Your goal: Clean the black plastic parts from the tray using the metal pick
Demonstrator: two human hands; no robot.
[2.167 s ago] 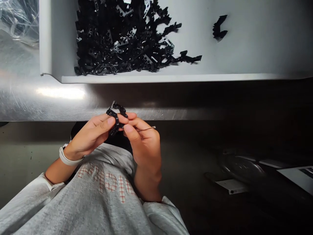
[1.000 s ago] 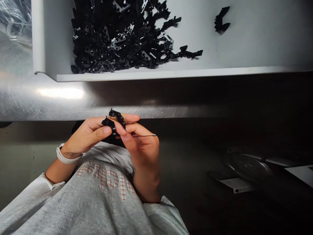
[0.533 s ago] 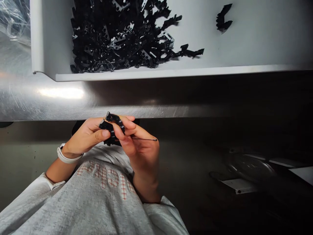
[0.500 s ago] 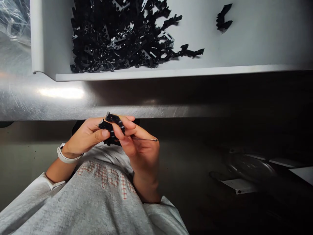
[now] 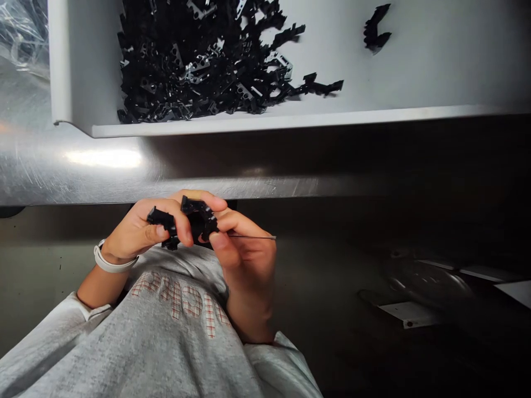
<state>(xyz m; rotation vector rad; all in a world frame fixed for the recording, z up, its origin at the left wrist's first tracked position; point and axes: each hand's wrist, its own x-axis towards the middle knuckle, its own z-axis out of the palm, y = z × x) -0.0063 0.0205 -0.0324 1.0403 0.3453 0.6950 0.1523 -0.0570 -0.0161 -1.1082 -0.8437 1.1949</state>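
My left hand, wearing a white wristband, is closed on a small black plastic part held against the thumb. A second, curved black part lies between the fingers of both hands, with the left index finger crossing between the two parts. The fingertips of my right hand are pinched at the right end of that curved part. A thin metal rod sticks out to the right from this pinch. Its other end is hidden by the fingers.
Beyond a steel table edge stands a white tray with a heap of similar black parts. One part lies apart at the tray's right. Clear plastic bagging is at the far left; a white plate is at lower right.
The two black parts have moved apart: the one at the left thumb went left, the curved one slightly right. My right hand and the rod shifted slightly right.
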